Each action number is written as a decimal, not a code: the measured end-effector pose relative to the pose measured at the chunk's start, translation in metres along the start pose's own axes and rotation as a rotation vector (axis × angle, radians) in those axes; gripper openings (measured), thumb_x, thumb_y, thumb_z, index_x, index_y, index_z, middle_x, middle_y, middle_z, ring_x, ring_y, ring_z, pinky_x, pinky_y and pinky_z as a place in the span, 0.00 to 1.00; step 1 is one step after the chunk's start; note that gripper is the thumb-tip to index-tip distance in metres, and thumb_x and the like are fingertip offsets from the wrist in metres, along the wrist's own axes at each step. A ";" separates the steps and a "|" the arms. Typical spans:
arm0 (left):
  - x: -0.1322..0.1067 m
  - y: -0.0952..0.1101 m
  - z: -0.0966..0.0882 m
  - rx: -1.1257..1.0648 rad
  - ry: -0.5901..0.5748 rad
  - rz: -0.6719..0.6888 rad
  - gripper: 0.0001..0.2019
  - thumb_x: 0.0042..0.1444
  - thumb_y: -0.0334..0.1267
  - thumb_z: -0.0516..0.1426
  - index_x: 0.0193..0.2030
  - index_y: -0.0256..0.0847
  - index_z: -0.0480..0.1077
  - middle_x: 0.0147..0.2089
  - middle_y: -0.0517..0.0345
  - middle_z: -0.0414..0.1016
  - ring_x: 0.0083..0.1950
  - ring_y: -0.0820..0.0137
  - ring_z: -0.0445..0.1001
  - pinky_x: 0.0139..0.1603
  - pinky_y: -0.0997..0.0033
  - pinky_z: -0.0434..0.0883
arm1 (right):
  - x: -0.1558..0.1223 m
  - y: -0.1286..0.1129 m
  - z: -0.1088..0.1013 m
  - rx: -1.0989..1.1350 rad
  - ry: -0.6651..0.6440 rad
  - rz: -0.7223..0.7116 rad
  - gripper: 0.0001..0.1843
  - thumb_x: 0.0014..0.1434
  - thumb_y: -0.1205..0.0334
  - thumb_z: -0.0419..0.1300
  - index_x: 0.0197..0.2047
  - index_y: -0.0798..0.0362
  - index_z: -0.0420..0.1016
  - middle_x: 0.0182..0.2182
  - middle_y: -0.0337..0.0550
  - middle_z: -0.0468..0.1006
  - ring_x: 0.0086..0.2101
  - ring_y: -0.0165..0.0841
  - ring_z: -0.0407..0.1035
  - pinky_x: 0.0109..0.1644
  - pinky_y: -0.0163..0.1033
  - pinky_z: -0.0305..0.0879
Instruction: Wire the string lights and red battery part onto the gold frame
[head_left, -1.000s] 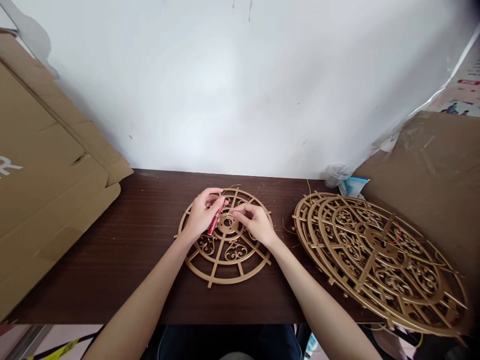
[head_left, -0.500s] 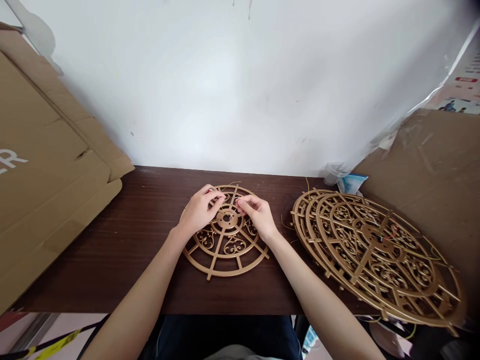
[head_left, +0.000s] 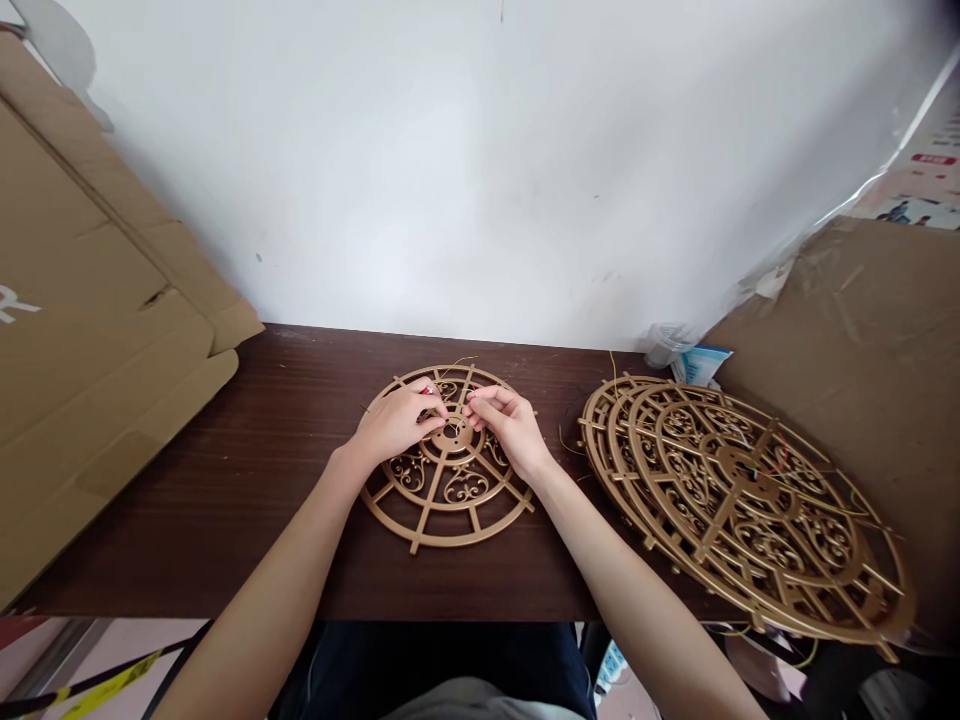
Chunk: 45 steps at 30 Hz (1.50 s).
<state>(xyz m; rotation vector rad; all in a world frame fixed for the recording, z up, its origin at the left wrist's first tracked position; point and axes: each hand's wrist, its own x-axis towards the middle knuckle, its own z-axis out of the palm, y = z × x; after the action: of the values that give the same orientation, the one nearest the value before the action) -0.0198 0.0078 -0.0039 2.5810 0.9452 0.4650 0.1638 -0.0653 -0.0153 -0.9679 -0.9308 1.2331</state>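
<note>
A round gold lattice panel (head_left: 471,541) with scrollwork lies flat on the dark wooden table. Above its hub, my left hand (head_left: 399,422) is closed in a pinch on a thin yellow wire (head_left: 456,428). A small red thing (head_left: 427,390) shows at that hand's fingers; its kind cannot be made out. Across a small gap, my right hand (head_left: 510,428) pinches at the wire too, thumb against forefinger. The fingertips partly hide the wire's ends. Another thin wire (head_left: 459,362) sticks out beyond the panel's far rim.
Several similar gold panels (head_left: 705,550) are stacked at the right, with yellow and red wires on top. Behind them stand a clear plastic cup (head_left: 664,345) and a blue-white tube (head_left: 702,366). A large cardboard box (head_left: 97,330) flanks the left; the white wall (head_left: 450,180) rises behind.
Both hands stay over the hub. My left hand has lowered slightly and turned flatter, and the red thing shows more. My view has shifted a little.
</note>
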 end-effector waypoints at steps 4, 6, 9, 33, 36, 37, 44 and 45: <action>0.000 0.003 0.003 0.033 0.012 -0.005 0.10 0.61 0.38 0.53 0.36 0.42 0.75 0.41 0.57 0.72 0.37 0.68 0.72 0.39 0.68 0.65 | 0.001 0.002 -0.001 -0.079 -0.007 -0.007 0.13 0.45 0.57 0.71 0.33 0.54 0.77 0.26 0.38 0.77 0.25 0.27 0.67 0.33 0.34 0.64; 0.000 0.004 0.005 0.073 0.025 0.003 0.11 0.62 0.39 0.52 0.36 0.41 0.74 0.40 0.56 0.71 0.35 0.68 0.71 0.36 0.69 0.64 | 0.001 0.005 -0.003 -0.153 -0.028 -0.021 0.12 0.47 0.57 0.69 0.33 0.54 0.77 0.27 0.38 0.77 0.26 0.28 0.67 0.32 0.35 0.64; 0.001 0.007 0.007 0.083 0.043 0.019 0.10 0.63 0.38 0.50 0.36 0.41 0.72 0.40 0.56 0.71 0.34 0.68 0.70 0.34 0.70 0.63 | 0.001 0.011 -0.005 -0.306 -0.071 -0.077 0.10 0.52 0.57 0.64 0.35 0.53 0.77 0.26 0.38 0.76 0.26 0.29 0.68 0.31 0.35 0.63; 0.000 0.020 0.013 -0.017 0.306 0.167 0.16 0.63 0.31 0.51 0.57 0.44 0.64 0.50 0.54 0.74 0.43 0.68 0.74 0.41 0.69 0.71 | 0.000 0.018 0.000 -0.401 -0.050 -0.162 0.13 0.54 0.58 0.62 0.43 0.53 0.74 0.37 0.43 0.78 0.31 0.31 0.71 0.35 0.35 0.69; 0.000 0.022 0.014 0.000 0.363 0.172 0.20 0.62 0.32 0.52 0.61 0.45 0.61 0.55 0.50 0.69 0.45 0.67 0.74 0.42 0.68 0.72 | 0.000 0.016 0.002 -0.301 -0.042 -0.120 0.14 0.53 0.56 0.64 0.41 0.53 0.75 0.34 0.42 0.78 0.30 0.30 0.70 0.34 0.35 0.68; 0.000 0.023 0.013 0.003 0.390 0.165 0.21 0.62 0.33 0.52 0.62 0.46 0.59 0.57 0.49 0.67 0.44 0.67 0.73 0.41 0.68 0.72 | 0.000 0.015 0.002 -0.272 -0.032 -0.107 0.14 0.52 0.55 0.65 0.40 0.53 0.76 0.34 0.42 0.78 0.30 0.30 0.70 0.34 0.35 0.68; -0.001 0.029 0.007 -0.131 0.623 0.088 0.20 0.62 0.35 0.54 0.60 0.42 0.62 0.54 0.46 0.64 0.30 0.77 0.65 0.31 0.73 0.67 | -0.002 0.001 0.006 -0.211 0.104 -0.071 0.16 0.48 0.50 0.68 0.33 0.54 0.78 0.28 0.41 0.78 0.27 0.29 0.67 0.34 0.36 0.67; -0.001 0.029 0.006 -0.175 0.624 0.089 0.16 0.62 0.35 0.53 0.57 0.41 0.65 0.50 0.48 0.66 0.28 0.77 0.63 0.29 0.74 0.66 | -0.003 0.000 0.006 -0.211 0.113 -0.071 0.15 0.48 0.50 0.68 0.33 0.54 0.78 0.27 0.40 0.78 0.26 0.29 0.67 0.33 0.36 0.67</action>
<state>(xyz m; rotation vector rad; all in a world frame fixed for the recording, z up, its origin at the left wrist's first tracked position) -0.0018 -0.0146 0.0038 2.3529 0.9150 1.3643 0.1575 -0.0676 -0.0133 -1.1490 -1.0111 1.0243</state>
